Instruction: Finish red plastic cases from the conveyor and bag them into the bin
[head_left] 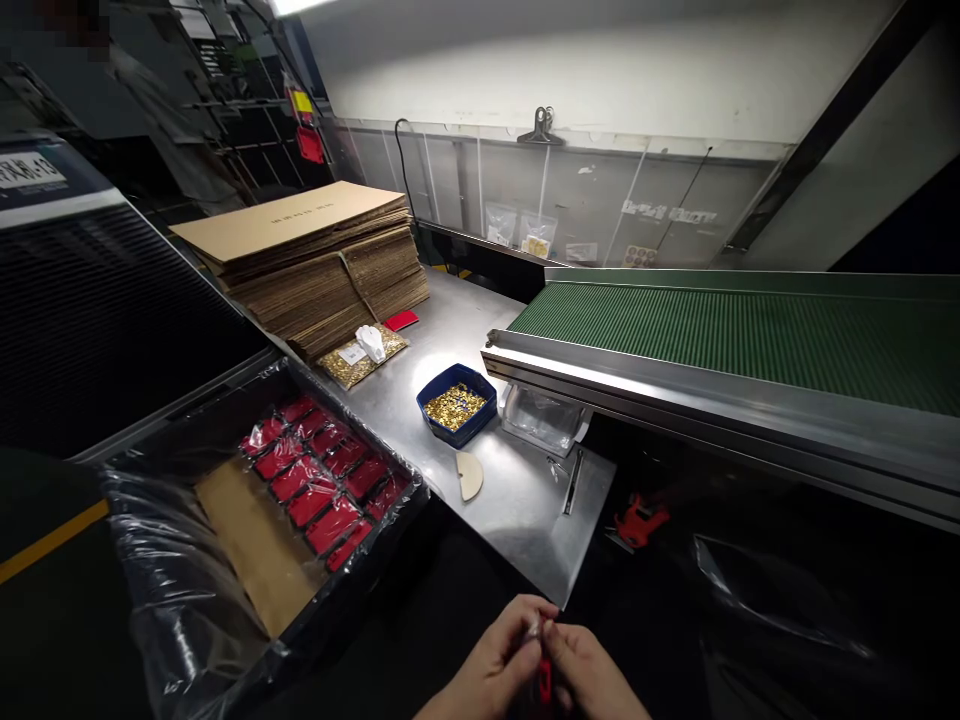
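Observation:
My left hand (501,655) and my right hand (583,665) meet at the bottom centre, below the near corner of the steel table (525,510). Both are closed round a small red item (543,682) pinched between the fingers; most of it is hidden. A blue tray (431,413) of small gold parts sits on the table ahead. To the left, a plastic-lined box (187,600) holds rows of red bagged pieces (322,475) on a cardboard sheet.
A stack of flat cardboard (315,250) stands at the back left, with a bag of gold parts (360,360) in front of it. A green conveyor belt (750,330) runs off to the right. A clear bag (541,418), a beige half-disc (470,474) and a red tool (639,520) lie nearby.

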